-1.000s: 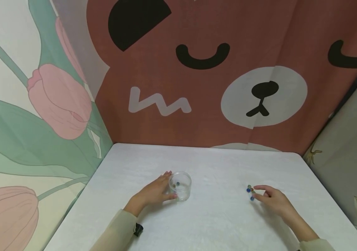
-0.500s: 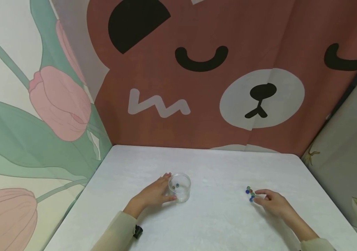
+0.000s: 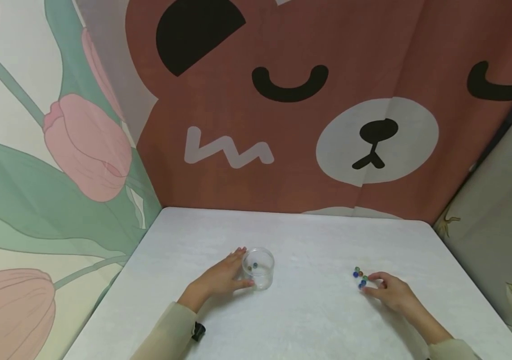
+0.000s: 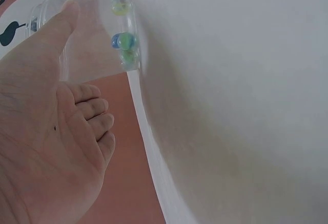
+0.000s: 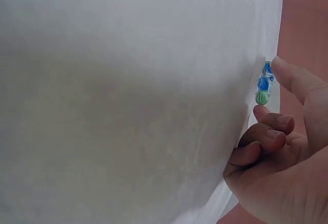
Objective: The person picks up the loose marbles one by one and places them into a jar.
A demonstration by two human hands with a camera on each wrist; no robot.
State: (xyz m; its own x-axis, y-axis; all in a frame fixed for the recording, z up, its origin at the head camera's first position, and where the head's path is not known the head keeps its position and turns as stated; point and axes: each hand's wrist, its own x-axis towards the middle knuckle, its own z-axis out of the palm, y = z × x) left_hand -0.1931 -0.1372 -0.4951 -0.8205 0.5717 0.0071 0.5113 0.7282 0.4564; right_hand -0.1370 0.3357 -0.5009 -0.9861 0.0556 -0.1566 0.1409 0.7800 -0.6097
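Note:
In the head view a clear plastic cup (image 3: 262, 280) stands upright left of the table's middle. My left hand (image 3: 221, 274) holds it from the left, thumb in front and fingers behind. Several glass marbles (image 4: 125, 41) lie at the cup's bottom in the left wrist view. Farther right, several more marbles (image 3: 356, 274) lie clustered on the table, green, blue and orange. My right hand (image 3: 393, 292) pinches a short row of them between thumb and index fingertip. In the right wrist view, blue marbles (image 5: 263, 83) and a green marble (image 5: 262, 98) sit between those fingertips; the other fingers curl inward.
The white-covered table (image 3: 301, 320) stretches between the two hands. Behind it hangs a brown curtain (image 3: 283, 185) with a bear face. A tulip-printed curtain (image 3: 89, 150) stands at the left, a pale one (image 3: 499, 215) at the right.
My right thumb and index finger have shifted slightly toward me and closed about the nearer marbles, which now show as a row. The left hand and the cup hold still.

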